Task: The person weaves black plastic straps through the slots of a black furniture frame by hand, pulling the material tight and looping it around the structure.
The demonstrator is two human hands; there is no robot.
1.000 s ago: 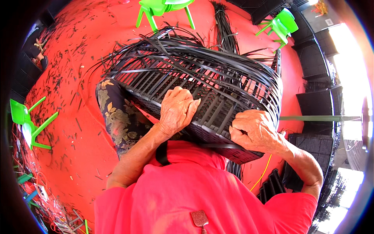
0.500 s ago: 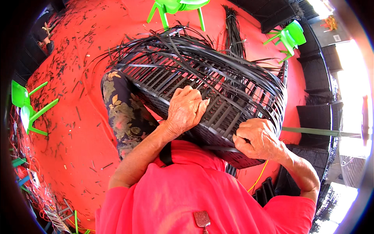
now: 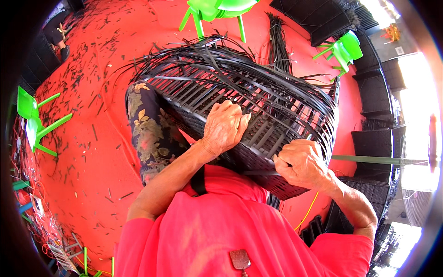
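Your left hand (image 3: 225, 125) lies flat over the near side of the half-woven black basket (image 3: 249, 101), fingers curled down onto the upright ribs, pressing rather than gripping; the grip there is loose and open across the weave. Your right hand (image 3: 300, 162) is closed tight at the basket's lower right edge, pinching a flat black strip (image 3: 258, 172) that runs leftward along the woven band. The basket rests tilted across your lap, its woven base toward you and its loose strip ends fanning out away from you over the red floor (image 3: 92, 138). Your leg in flowered dark trousers (image 3: 147, 129) shows just left of the basket, touching its underside. The floor is littered with short dark offcuts. A bundle of black strips (image 3: 278, 41) lies on the floor beyond the basket, near a green plastic chair (image 3: 217, 11); another green chair (image 3: 344, 48) stands to the far right, and a third (image 3: 34, 122) well apart at the left. Finished dark woven panels (image 3: 374, 143) are stacked along the right side.
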